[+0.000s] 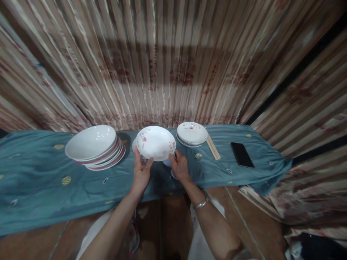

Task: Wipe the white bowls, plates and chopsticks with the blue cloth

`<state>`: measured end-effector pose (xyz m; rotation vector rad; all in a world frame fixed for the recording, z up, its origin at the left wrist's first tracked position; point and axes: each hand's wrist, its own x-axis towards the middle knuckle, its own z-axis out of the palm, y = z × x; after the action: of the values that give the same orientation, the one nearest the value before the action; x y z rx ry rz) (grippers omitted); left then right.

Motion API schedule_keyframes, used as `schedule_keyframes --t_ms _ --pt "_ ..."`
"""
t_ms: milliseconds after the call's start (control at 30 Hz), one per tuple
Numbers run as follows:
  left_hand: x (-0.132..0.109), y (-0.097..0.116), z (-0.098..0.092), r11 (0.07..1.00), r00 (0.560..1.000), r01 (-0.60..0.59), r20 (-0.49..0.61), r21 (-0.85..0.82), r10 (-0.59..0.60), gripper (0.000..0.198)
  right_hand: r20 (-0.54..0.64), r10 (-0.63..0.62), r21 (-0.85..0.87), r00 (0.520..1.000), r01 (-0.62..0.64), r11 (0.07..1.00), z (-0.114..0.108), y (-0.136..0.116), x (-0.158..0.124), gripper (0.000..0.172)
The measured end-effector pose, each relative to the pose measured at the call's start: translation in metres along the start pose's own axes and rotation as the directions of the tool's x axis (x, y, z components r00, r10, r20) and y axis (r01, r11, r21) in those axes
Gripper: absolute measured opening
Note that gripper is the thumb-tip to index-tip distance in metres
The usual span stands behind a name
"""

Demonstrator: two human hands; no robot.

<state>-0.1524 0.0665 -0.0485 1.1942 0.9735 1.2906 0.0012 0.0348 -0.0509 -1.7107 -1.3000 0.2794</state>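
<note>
Both my hands hold one white plate with small red flowers (155, 142) above a teal cloth-covered table (40, 180). My left hand (141, 171) grips its near left rim, fingers closed on it. At the near right rim my right hand (179, 167) does the same; a metal bangle sits on that wrist. Under the plate something white and a bluish object partly show, too hidden to name.
A stack of large white bowls with red rims (94, 146) stands to the left. A stack of flowered plates (192, 133) stands to the right, with wooden chopsticks (213, 147) and a black phone (241, 154) beyond. Striped curtains hang behind.
</note>
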Motion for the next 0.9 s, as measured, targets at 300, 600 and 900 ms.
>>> schedule_keyframes --t_ms 300,600,900 --pt "-0.012 0.025 0.009 0.941 0.974 0.224 0.048 -0.254 -0.219 0.106 0.071 0.029 0.054 0.997 -0.033 0.998 -0.026 0.007 -0.014 0.038" --pt "-0.024 0.017 0.008 0.909 0.926 0.362 0.194 -0.205 -0.325 0.102 -0.233 0.081 0.165 0.969 -0.043 0.985 -0.062 0.025 -0.003 0.046" --pt "-0.032 0.005 0.015 0.886 0.873 0.443 0.292 -0.138 -0.391 0.098 0.227 -0.054 0.231 0.972 0.000 0.973 -0.048 0.017 -0.018 0.048"
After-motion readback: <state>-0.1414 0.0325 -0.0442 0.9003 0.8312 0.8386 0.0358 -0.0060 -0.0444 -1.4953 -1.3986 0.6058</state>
